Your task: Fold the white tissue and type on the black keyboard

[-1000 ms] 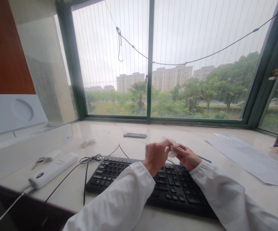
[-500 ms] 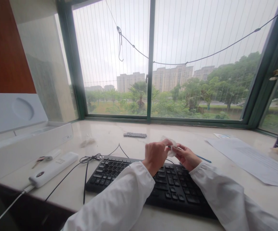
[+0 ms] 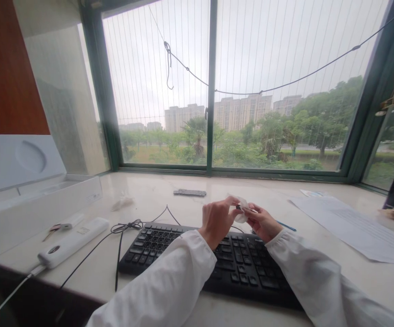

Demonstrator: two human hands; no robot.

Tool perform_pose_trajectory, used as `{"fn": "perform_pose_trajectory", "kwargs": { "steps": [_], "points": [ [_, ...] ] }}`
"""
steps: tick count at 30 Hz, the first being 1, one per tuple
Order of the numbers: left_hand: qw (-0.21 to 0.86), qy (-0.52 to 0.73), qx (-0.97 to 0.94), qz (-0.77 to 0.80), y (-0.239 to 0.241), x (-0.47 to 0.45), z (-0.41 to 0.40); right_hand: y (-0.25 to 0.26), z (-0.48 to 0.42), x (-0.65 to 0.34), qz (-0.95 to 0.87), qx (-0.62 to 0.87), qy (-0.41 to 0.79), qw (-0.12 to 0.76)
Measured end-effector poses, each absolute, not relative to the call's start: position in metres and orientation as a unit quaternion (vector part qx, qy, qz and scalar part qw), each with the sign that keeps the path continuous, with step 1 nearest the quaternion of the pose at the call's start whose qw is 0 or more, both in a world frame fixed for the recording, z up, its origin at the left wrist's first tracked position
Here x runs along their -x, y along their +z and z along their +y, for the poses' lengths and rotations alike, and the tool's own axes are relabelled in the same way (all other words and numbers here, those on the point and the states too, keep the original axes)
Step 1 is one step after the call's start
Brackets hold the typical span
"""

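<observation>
Above the black keyboard (image 3: pixel 241 281), my two hands meet around a crumpled white tissue (image 3: pixel 243 217). My left hand (image 3: pixel 215 220) is closed, its thumb and fingertips pinching a small black piece (image 3: pixel 238 207) that looks like a keycap, against the tissue. My right hand (image 3: pixel 264 223) is also closed, with its fingertips gripping the tissue from the right side. The fingers partly hide the black piece. Both forearms, in white sleeves, cross over the keyboard's front.
A grey strip (image 3: pixel 189 193) lies behind the keyboard, with crumpled tissue (image 3: pixel 123 200) to its left. A white power bank (image 3: pixel 74 243), keys (image 3: pixel 54 229), a bundled black cable (image 3: pixel 127 225) and a white box (image 3: pixel 40 209) are left. Paper sheets (image 3: pixel 357 227) and a blue pen (image 3: pixel 286 225) lie right.
The whole view has shifted slightly. My hands stay together over the keyboard, with the fingers moving only a little on the tissue and the black piece.
</observation>
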State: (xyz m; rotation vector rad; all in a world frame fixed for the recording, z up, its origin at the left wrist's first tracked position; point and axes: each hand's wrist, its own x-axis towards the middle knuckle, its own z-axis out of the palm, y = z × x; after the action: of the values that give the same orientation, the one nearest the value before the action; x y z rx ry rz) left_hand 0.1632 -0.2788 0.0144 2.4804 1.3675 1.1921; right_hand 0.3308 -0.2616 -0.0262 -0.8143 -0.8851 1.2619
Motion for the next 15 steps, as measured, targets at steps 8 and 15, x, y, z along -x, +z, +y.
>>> {"fn": "perform_pose_trajectory", "kwargs": {
  "steps": [8, 15],
  "points": [
    [0.014, 0.383, -0.804, 0.454, 0.012, -0.1637, -0.2775, -0.0308, -0.2563, -0.333, -0.372, 0.36, 0.561, 0.646],
    [-0.005, 0.382, -0.808, 0.45, 0.0091, -0.1635, -0.2761, -0.0299, -0.256, -0.3346, -0.372, 0.359, 0.56, 0.648]
  ]
}}
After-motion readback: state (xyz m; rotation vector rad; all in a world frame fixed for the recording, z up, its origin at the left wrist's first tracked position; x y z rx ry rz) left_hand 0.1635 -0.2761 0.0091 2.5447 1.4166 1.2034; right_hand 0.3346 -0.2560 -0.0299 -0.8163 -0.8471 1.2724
